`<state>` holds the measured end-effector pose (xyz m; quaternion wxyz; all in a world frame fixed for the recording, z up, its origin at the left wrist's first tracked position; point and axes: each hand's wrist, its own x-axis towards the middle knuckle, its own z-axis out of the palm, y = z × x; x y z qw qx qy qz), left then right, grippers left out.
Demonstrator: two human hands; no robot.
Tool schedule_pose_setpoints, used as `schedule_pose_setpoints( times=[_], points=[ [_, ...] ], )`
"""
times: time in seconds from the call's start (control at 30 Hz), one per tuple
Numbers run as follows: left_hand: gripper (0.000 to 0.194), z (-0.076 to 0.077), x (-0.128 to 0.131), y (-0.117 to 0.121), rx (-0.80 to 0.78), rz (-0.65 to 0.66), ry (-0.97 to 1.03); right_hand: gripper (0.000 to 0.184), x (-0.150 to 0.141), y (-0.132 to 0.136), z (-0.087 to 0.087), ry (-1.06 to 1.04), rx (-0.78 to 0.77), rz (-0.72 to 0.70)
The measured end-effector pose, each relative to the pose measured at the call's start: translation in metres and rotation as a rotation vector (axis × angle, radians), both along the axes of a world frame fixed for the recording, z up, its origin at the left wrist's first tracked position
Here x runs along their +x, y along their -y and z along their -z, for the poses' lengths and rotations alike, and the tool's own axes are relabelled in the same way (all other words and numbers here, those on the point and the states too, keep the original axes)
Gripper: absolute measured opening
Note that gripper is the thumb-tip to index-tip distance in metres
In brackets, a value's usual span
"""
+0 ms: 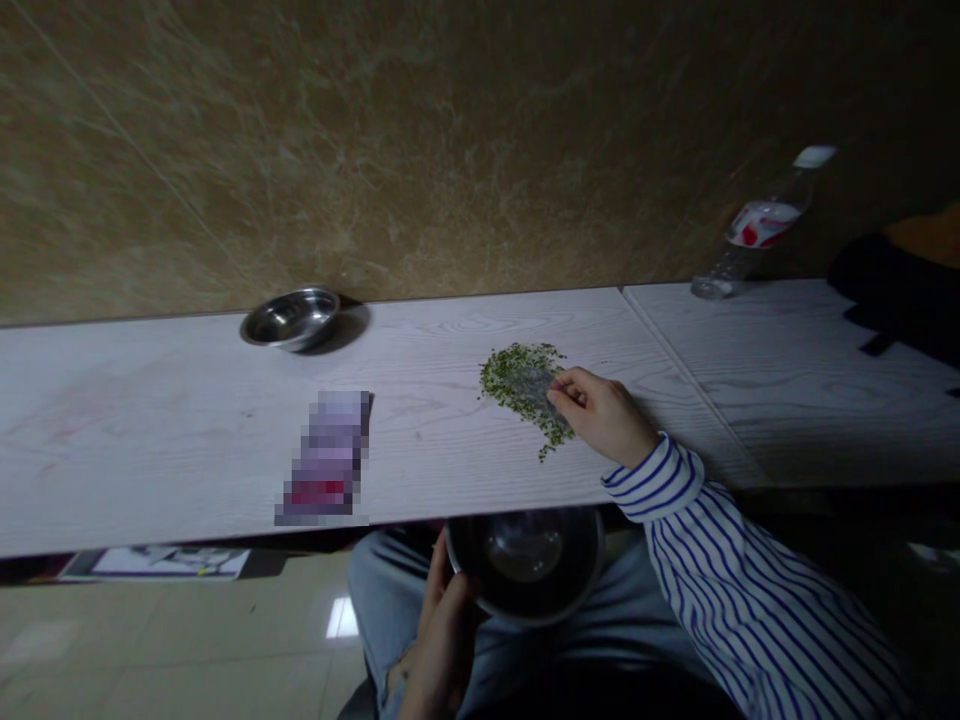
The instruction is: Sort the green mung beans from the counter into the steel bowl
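Green grains (510, 375) lie on the table (420, 470), at ten o'clock from the nearer right hand (604, 415), long axis ten to four; its fingertips pinch, on what I cannot tell. Left hand (446, 630) grips a bowl (574, 570).

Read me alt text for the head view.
A right hand reaches to small green bits on a pale table; the left hand holds a bowl below the table's edge. A metal dish and plastic bottle stand near the wall.

Your sleeve (712, 530) is white with blue stripes, your jeans (390, 580) faded blue; the grains (499, 375) are green, the tabletop (420, 450) whitish wood-grained, the wall (450, 150) veined brown.
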<state>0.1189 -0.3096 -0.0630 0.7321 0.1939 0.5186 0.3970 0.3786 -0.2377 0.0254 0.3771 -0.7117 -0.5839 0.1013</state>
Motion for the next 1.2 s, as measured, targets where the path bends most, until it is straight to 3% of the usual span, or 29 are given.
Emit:
schedule_pose_setpoints(
  times=[0.23, 0.6, 0.93, 1.2],
  points=[
    [0.084, -0.007, 0.004, -0.001, -0.009, -0.015, 0.081, 0.012, 0.010, 0.012, -0.002, -0.046, 0.031, 0.013],
    [0.080, -0.003, 0.001, -0.002, -0.031, 0.017, 0.053, 0.014, 0.023, 0.034, 0.001, 0.026, 0.011, 0.007],
    [0.075, -0.002, 0.003, 0.000, -0.032, 0.000, 0.034, 0.015, 0.015, 0.059, -0.008, 0.088, -0.033, -0.106],
    [0.072, -0.007, 0.006, 0.002, -0.008, 0.022, 0.049, 0.016, 0.009, 0.062, -0.008, 0.217, -0.034, -0.120]
  ],
)
